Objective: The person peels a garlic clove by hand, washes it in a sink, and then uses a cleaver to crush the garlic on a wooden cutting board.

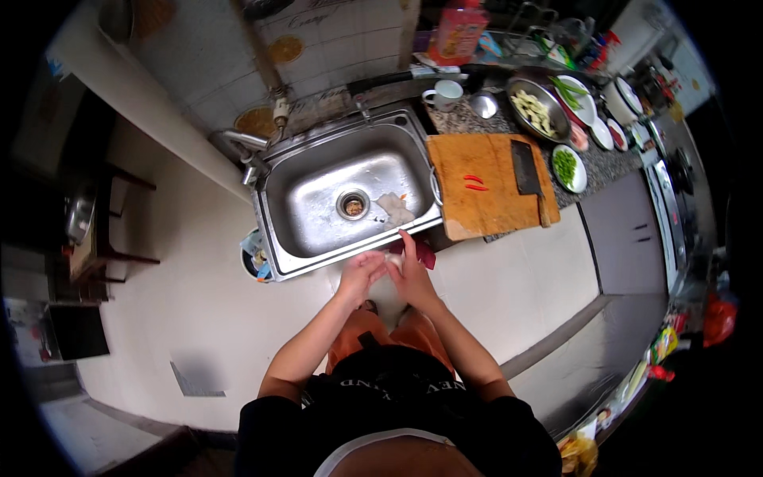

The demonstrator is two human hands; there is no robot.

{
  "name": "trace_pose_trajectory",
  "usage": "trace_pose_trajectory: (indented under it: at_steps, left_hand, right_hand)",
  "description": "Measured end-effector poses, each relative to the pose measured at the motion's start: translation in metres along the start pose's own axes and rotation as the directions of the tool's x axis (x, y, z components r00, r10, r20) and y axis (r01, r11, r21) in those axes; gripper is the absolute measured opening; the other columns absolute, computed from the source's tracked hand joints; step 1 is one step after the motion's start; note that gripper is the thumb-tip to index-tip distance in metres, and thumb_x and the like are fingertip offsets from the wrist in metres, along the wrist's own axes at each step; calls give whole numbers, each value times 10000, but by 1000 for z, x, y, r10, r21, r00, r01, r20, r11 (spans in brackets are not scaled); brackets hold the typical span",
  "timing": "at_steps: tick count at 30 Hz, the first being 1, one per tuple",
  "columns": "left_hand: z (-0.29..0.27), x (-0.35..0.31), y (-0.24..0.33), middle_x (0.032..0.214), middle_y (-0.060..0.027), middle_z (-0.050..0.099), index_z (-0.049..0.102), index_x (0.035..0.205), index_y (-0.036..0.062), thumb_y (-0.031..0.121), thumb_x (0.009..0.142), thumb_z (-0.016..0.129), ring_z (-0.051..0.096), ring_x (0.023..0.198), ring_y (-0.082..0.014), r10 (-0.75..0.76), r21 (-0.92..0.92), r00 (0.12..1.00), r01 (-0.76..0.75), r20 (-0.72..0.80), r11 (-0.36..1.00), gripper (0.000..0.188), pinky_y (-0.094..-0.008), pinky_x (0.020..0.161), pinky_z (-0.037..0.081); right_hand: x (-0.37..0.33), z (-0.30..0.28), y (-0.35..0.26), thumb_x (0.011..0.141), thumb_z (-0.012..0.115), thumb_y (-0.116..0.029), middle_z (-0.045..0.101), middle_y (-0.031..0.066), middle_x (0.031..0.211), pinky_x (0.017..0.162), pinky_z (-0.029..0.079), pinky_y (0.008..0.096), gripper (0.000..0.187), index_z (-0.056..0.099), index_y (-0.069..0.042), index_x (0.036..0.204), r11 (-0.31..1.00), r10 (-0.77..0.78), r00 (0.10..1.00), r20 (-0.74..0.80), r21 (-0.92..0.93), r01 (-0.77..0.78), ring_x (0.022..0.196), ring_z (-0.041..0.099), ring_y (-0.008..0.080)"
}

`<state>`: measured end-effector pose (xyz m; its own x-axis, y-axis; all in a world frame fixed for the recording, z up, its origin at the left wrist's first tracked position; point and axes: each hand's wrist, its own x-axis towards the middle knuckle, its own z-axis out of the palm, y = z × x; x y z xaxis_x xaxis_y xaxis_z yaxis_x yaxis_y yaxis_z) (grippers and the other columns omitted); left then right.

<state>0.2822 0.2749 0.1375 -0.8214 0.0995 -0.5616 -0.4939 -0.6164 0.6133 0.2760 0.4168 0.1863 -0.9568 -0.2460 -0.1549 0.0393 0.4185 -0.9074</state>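
My left hand [362, 276] and my right hand [411, 278] are close together in front of the sink's near rim. A small whitish thing [393, 259] shows between their fingers; its kind is not clear. The fingers of my left hand are curled together. My right hand's index finger points up toward the rim, its other fingers bent in near the whitish thing. Just beyond the hands is the steel sink [306, 171], with a greyish rag [395, 209] in the basin beside the drain [353, 204]. A dark red cloth or bag [425, 255] shows beside my right hand.
Right of the sink lies a wooden cutting board [457, 215] with red chili pieces [474, 183] and a cleaver [525, 168]. Behind it stand a white mug [447, 94], a metal bowl [563, 125] and a plate of chopped greens [565, 166]. A small bin [256, 256] stands left below the sink.
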Motion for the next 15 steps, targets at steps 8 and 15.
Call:
trace_pose_trajectory:
  at_steps: [8, 15]
  left_hand:
    - [-18, 69, 47, 882, -46, 567, 558, 905, 23, 8, 829, 565, 574, 779, -130, 200, -23, 934, -217, -295, 976, 78, -229, 701, 503]
    - [-70, 117, 35, 1158, -201, 447, 430, 1229, 82, 146, 774, 617, 451, 998, -218, 626, 860, 668, 41, -402, 508, 495, -336, 853, 399]
  right_hand:
    - [123, 3, 27, 876, 513, -134, 526, -10, 945, 651, 420, 217, 295, 467, -118, 1166, 570, 145, 878, 456, 687, -451, 749, 486, 58]
    - [194, -9, 44, 867, 507, -129, 524, 80, 1062, 787, 466, 275, 326, 448, -69, 1182, 106, 97, 735, 671, 727, -678, 859, 535, 172]
